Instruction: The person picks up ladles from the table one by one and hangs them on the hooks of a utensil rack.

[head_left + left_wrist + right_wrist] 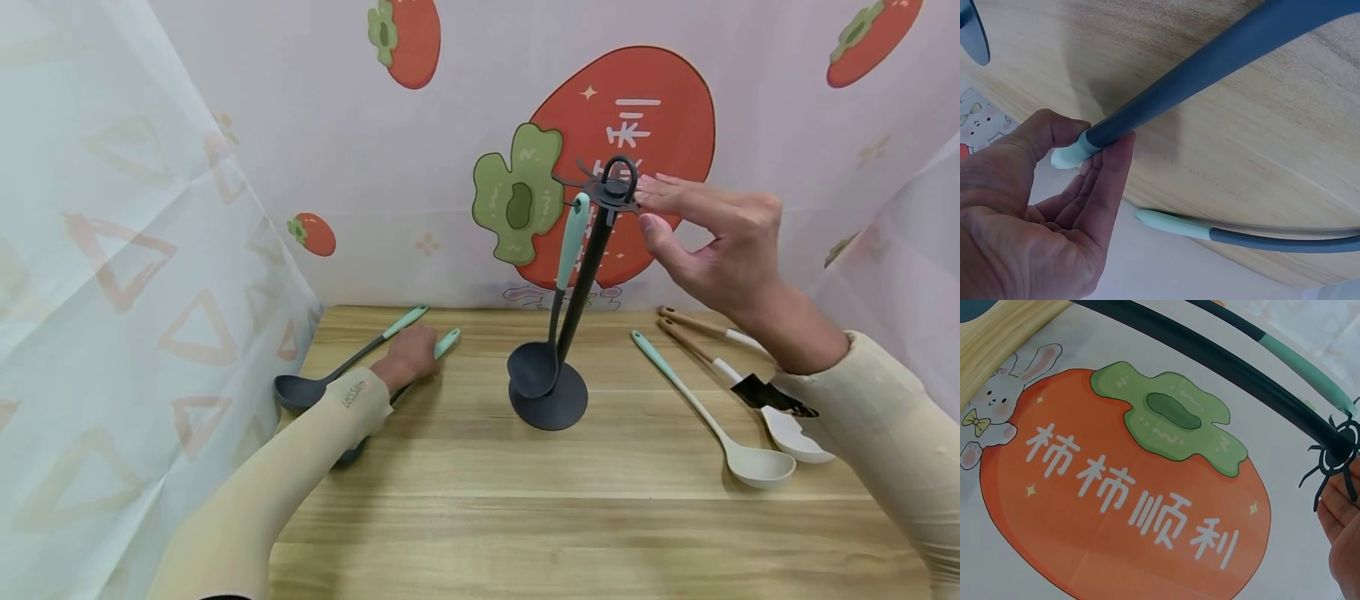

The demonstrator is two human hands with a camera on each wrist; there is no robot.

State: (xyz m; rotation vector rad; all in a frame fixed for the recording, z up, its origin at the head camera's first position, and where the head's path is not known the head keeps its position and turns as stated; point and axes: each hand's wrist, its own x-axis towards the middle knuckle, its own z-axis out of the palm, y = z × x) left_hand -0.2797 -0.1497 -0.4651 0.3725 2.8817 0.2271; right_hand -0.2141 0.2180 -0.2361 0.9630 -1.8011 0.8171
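My left hand pinches the mint handle of a dark grey utensil between thumb and fingers, at the left of the table. Its head is largely behind my sleeve in the head view. In the middle stands a dark utensil rack, a tilted-looking pole on a round base with a ring of hooks on top. A dark ladle with a mint handle hangs from one hook. Up at the hooks is my right hand, fingers extended and fingertips at the ring's right side, thumb held apart.
Another dark ladle with a mint handle lies at the table's left edge. On the right lie a cream ladle with a mint-tipped handle and two utensils with brown handles. Patterned cloth hangs behind the wooden table.
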